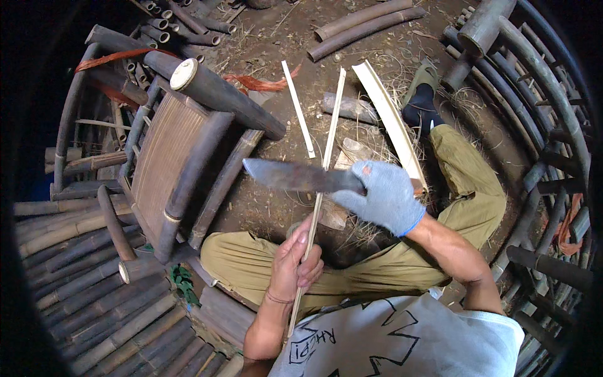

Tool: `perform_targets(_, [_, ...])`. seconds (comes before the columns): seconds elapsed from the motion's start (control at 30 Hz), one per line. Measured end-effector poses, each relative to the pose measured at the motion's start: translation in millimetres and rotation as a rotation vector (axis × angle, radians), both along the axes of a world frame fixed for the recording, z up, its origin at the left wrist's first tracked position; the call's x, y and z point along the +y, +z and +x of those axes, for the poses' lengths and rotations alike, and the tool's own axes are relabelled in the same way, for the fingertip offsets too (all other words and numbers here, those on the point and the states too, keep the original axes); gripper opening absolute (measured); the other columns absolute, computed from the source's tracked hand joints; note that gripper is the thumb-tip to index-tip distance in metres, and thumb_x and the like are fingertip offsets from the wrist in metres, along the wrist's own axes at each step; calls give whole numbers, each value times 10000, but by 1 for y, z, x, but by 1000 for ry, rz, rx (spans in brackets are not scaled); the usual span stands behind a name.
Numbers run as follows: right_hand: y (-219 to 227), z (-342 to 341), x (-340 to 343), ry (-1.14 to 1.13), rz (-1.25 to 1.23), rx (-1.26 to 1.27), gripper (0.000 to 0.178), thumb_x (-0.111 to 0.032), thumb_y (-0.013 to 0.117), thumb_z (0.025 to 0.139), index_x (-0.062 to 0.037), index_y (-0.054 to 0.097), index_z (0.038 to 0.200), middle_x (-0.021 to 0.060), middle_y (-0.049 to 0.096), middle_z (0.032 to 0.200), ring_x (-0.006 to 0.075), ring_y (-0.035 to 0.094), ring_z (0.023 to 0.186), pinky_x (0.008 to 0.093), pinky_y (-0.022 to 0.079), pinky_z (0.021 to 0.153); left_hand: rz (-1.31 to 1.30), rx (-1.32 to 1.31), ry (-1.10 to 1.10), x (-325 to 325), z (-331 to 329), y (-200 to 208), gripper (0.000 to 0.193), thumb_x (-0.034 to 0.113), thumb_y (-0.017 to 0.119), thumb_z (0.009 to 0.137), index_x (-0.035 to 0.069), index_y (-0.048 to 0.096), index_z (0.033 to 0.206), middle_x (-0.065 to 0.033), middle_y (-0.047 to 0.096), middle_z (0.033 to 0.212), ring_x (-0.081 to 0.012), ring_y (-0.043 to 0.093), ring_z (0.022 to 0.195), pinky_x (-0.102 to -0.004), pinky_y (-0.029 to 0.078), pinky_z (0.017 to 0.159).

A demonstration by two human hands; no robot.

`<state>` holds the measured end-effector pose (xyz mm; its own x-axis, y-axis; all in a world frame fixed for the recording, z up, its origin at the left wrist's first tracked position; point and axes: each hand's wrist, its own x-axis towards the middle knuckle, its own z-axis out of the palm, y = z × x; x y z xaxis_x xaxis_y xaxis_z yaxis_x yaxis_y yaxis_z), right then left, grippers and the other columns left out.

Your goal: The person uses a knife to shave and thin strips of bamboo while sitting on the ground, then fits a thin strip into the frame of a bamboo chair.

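Note:
My bare left hand (298, 262) is closed round a long, thin bamboo strip (330, 136), which slants from beside my body up and away from me. In a grey work glove with a blue cuff, my right hand (383, 196) grips a broad-bladed knife (286, 175). Its dark blade points left and lies across the strip, beyond my left hand; whether the edge touches the strip I cannot tell. The glove hides most of the handle. A wider split bamboo piece (391, 119), pale inside, lies beyond my right hand. Another narrow strip (298, 110) rests on the ground to the left.
A bamboo chair (169, 144) stands close on my left, with a bamboo pole platform (119, 308) below it. Bamboo frames (546, 100) line the right. Two dark bamboo pieces (367, 28), a short bamboo length (349, 108) and shavings lie on the dirt floor ahead.

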<state>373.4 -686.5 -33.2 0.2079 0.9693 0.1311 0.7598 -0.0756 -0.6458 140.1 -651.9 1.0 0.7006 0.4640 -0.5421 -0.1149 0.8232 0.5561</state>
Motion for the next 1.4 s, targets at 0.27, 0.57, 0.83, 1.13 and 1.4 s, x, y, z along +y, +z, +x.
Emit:
perform_targets(0.27, [-13, 43, 4, -252, 8, -93, 503, -573, 703, 831, -75, 707, 904, 184, 697, 780, 380, 698, 781, 464, 552, 695, -4, 84, -72, -15, -29, 6, 502, 284, 422, 1089, 86, 352, 1545, 61, 303, 538, -41, 247, 403, -199, 258, 379])
perform_targets(0.57, [-5, 71, -4, -323, -3, -11, 469, -518, 645, 897, -57, 708, 952, 225, 689, 853, 402, 684, 823, 473, 534, 722, 149, 97, -61, -14, -39, -4, 568, 353, 461, 1062, -5, 387, 1496, 16, 434, 553, -37, 341, 376, -201, 289, 353])
perform_targets(0.83, [13, -8, -12, 85, -39, -4, 477, -539, 752, 784, -76, 645, 743, 172, 644, 719, 376, 666, 694, 472, 525, 624, 471, 324, -127, 3, 18, 8, 419, 299, 453, 1075, -21, 546, 1328, 7, 478, 589, -44, 340, 373, -207, 278, 340])
perform_targets(1.13, [-19, 95, 5, -429, 13, -89, 513, -543, 598, 941, -36, 662, 896, 219, 668, 836, 399, 680, 792, 469, 526, 685, 373, 306, -227, -35, -18, 15, 451, 245, 456, 1073, -12, 479, 1442, 34, 441, 566, -46, 342, 370, -207, 277, 344])
perform_targets(1.4, [-40, 61, 13, -507, -174, 347, 483, -456, 524, 1012, 1, 652, 923, 247, 656, 870, 412, 638, 786, 470, 484, 729, 445, 351, -32, 4, -7, 1, 394, 211, 439, 1081, 17, 518, 1415, 37, 453, 610, -39, 363, 423, -196, 304, 394])
